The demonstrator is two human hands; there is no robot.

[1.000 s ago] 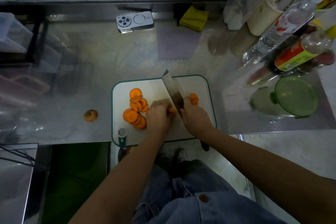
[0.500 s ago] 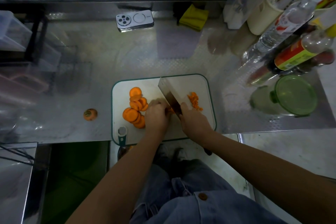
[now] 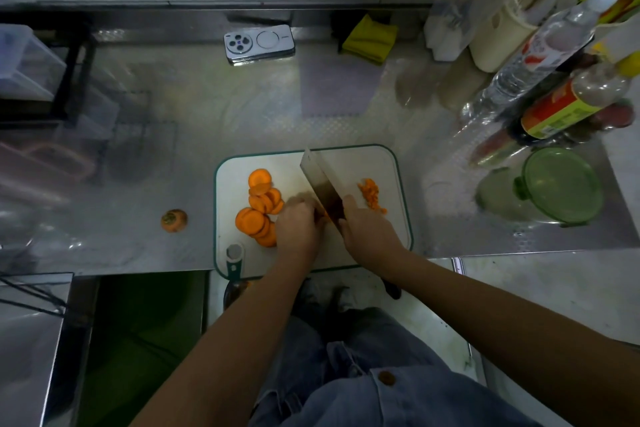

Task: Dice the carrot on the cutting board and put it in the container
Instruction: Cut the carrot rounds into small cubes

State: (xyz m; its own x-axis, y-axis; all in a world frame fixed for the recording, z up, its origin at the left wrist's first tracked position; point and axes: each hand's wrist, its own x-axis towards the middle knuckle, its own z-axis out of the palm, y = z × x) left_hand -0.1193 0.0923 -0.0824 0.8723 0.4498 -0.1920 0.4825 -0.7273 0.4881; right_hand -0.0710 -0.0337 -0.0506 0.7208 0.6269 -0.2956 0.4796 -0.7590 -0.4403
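A white cutting board (image 3: 353,163) with a green rim lies at the counter's front edge. Round carrot slices (image 3: 260,210) are piled on its left half. A small heap of diced carrot (image 3: 370,193) sits on its right half. My right hand (image 3: 367,229) grips a broad cleaver (image 3: 320,182), blade down on the board between the two heaps. My left hand (image 3: 299,225) presses carrot pieces against the blade's left side; those pieces are almost fully hidden under my fingers. A green-lidded container (image 3: 557,185) stands to the right of the board.
A carrot top (image 3: 174,220) lies on the steel counter left of the board. A phone (image 3: 259,43) and a yellow cloth (image 3: 369,40) are at the back. Bottles (image 3: 554,107) crowd the right. Clear bins (image 3: 24,62) stand at the left.
The cleaver has chopped up and down beside my left hand, its blade tilting and coming back down. The diced heap has spread slightly to the right of the blade.
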